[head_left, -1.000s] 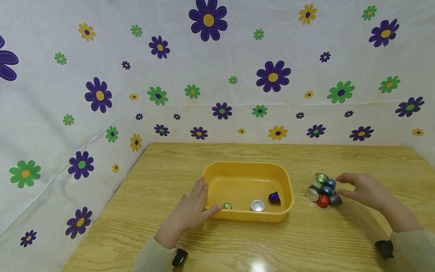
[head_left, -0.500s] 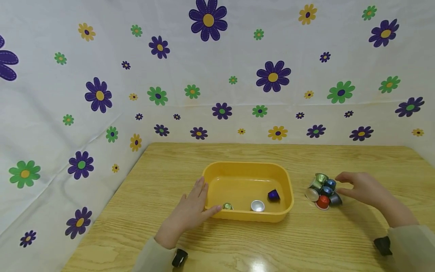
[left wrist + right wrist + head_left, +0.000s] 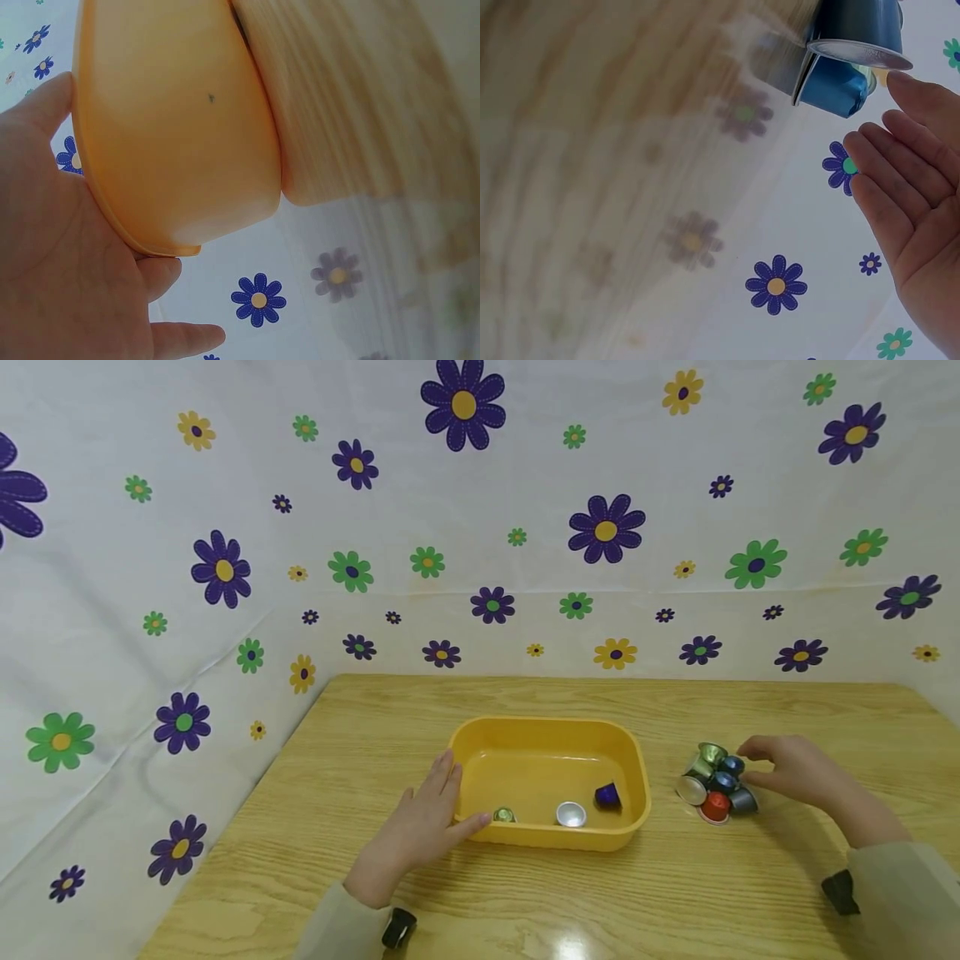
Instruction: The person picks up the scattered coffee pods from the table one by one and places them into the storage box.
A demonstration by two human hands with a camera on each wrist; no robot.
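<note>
My left hand lies against the left end of a yellow plastic tray, fingers straight along its rim and thumb at the near-left corner. Inside are a purple coffee capsule, a silver one and a green one. To the right, a heap of capsules includes a red one, a blue one and a grey one. My right hand is at the heap's right side, fingers loosely bent. In the right wrist view a fingertip comes close to a blue-grey capsule; the palm is bare.
The wood-grain table meets a white cloth printed with purple, green and yellow flowers at the back and left. Each wrist wears a black strap piece, such as the one at the left cuff.
The right hand has drawn slightly left towards the heap, its forearm shifting too. The purple capsule in the tray has rocked a little. The left hand stays at the tray; the head view shifted slightly.
</note>
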